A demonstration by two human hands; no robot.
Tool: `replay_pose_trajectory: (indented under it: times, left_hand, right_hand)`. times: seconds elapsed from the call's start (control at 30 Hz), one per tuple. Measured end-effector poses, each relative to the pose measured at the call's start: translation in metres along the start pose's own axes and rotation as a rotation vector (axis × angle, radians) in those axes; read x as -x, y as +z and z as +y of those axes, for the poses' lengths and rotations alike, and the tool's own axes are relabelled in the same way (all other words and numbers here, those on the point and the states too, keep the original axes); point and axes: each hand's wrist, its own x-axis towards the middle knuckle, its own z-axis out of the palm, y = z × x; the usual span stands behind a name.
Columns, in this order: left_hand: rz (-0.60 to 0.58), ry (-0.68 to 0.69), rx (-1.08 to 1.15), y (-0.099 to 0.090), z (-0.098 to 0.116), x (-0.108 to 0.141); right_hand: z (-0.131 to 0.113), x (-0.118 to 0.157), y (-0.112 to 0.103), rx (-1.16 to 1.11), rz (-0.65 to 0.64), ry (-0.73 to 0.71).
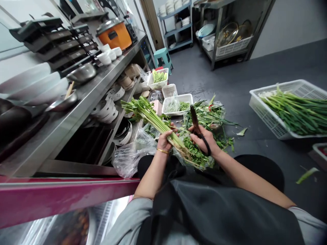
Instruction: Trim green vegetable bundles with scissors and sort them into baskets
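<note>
My left hand (165,141) is closed round a bunch of celery (155,121), its leafy tops pointing up and left, its root ends down and right. In my right hand (204,140) is a pair of scissors (194,117), dark blades pointing up and black handle loop against my palm. The blades are apart from the stalks, to their right. Beneath both hands lies a heap of loose leaves and trimmings (217,117) on the floor. A clear plastic bag (133,153) lies left of my left wrist.
A white basket of long green stalks (281,127) stands on the floor at right. Ahead are a white tray of green vegetables (189,96) and a turquoise stool (163,54). A steel counter (102,92) with dishes and a shelf below runs along the left.
</note>
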Motion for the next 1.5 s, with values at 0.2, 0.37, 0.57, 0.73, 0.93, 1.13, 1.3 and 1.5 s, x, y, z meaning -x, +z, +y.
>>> replay_pose_trajectory:
  times: [0.2, 0.37, 0.57, 0.73, 0.93, 1.13, 1.3, 1.5]
  left_hand:
    - [-0.042, -0.120, -0.051, -0.024, 0.004, -0.001]
    - [-0.228, -0.146, -0.088, -0.019, -0.006, -0.001]
    - [-0.183, -0.004, -0.069, 0.000, -0.012, -0.003]
    - [-0.165, -0.098, -0.088, -0.010, -0.016, -0.004]
    - [-0.292, -0.033, -0.108, -0.027, 0.006, -0.005]
    - [-0.431, -0.037, -0.358, -0.042, 0.034, -0.006]
    - [-0.575, -0.236, -0.392, -0.030, 0.018, 0.003]
    - [-0.440, -0.234, -0.348, -0.023, 0.020, 0.008]
  right_hand:
    - [-0.025, -0.019, -0.034, -0.287, 0.126, 0.077]
    - [-0.031, -0.035, -0.024, -0.167, 0.176, 0.020]
    - [-0.003, -0.023, 0.023, 0.212, -0.065, -0.106]
    - [0.023, -0.014, 0.043, 0.286, -0.192, -0.134]
    - [0.028, 0.015, 0.016, 0.161, -0.262, -0.254]
    - [0.028, 0.027, -0.024, 0.358, -0.336, 0.041]
    - [0.018, -0.006, -0.002, 0.361, -0.394, -0.052]
    - [0.028, -0.013, -0.023, 0.021, -0.016, 0.094]
